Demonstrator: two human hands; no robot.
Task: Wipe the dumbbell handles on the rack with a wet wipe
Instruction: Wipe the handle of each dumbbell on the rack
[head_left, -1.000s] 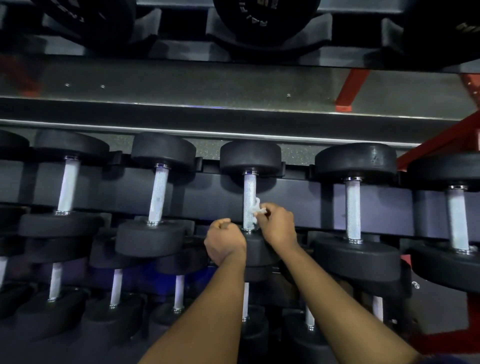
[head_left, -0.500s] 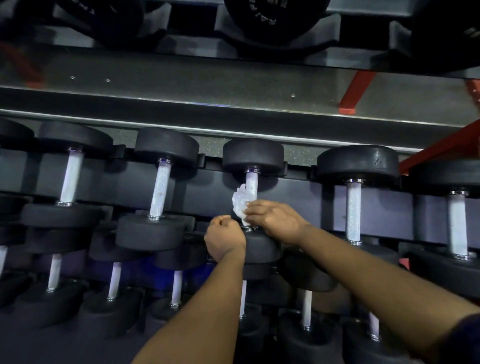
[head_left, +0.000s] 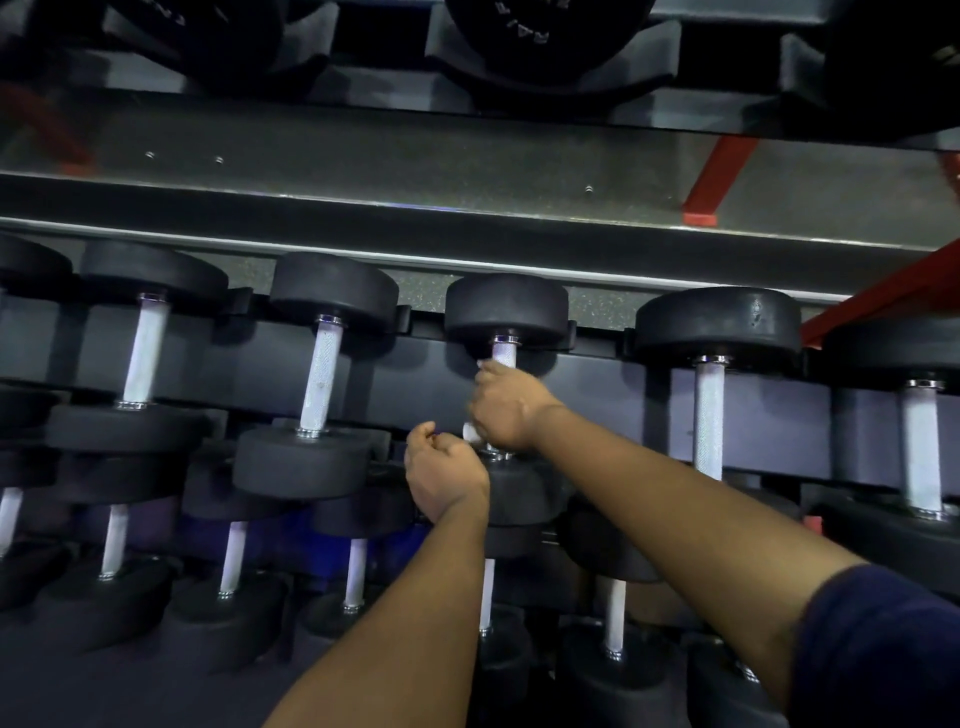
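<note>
Item: dumbbell handle (head_left: 504, 353), knurled metal, third dumbbell from the left on the middle tier of the rack (head_left: 415, 384), below its black far head (head_left: 506, 309).
Right hand (head_left: 506, 408): curled round this handle, covering most of it.
Wet wipe (head_left: 470, 432): white, a small piece showing at the hand's lower left edge, against the handle.
Left hand (head_left: 441, 475): closed fist, nothing seen in it, just below and left of the right hand.
Neighbouring handles (head_left: 322, 374) (head_left: 709, 415): bare, untouched.
Sleeve (head_left: 883, 639): dark blue, right arm.
Frame strut (head_left: 883, 296): red, far right.
</note>
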